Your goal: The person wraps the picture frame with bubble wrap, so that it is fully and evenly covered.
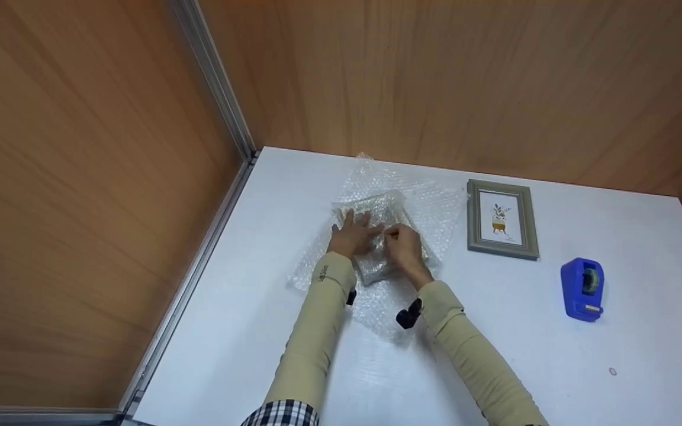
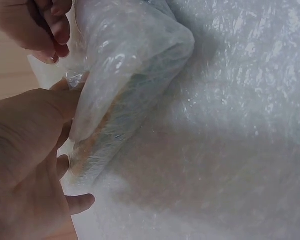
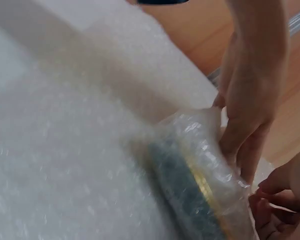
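A flat item wrapped in bubble wrap (image 1: 381, 208) lies on a larger spread sheet of bubble wrap (image 1: 436, 204). Through the layers, a dark edge with a gold strip (image 3: 202, 185) shows in the right wrist view. My left hand (image 1: 353, 235) rests on the wrapped item with its fingers spread, the thumb reaching toward the other hand. Close beside it, my right hand (image 1: 403, 245) has curled fingers pinched together at the wrap's surface. In the right wrist view those fingertips (image 3: 262, 192) meet at the edge of the wrap; I cannot tell whether tape is between them.
Right of the wrap lies a grey picture frame (image 1: 476, 219) with a plant print. A blue tape dispenser (image 1: 575, 296) stands farther right on the white table (image 1: 246, 331). Wooden panels (image 1: 436, 83) rise behind and at the left.
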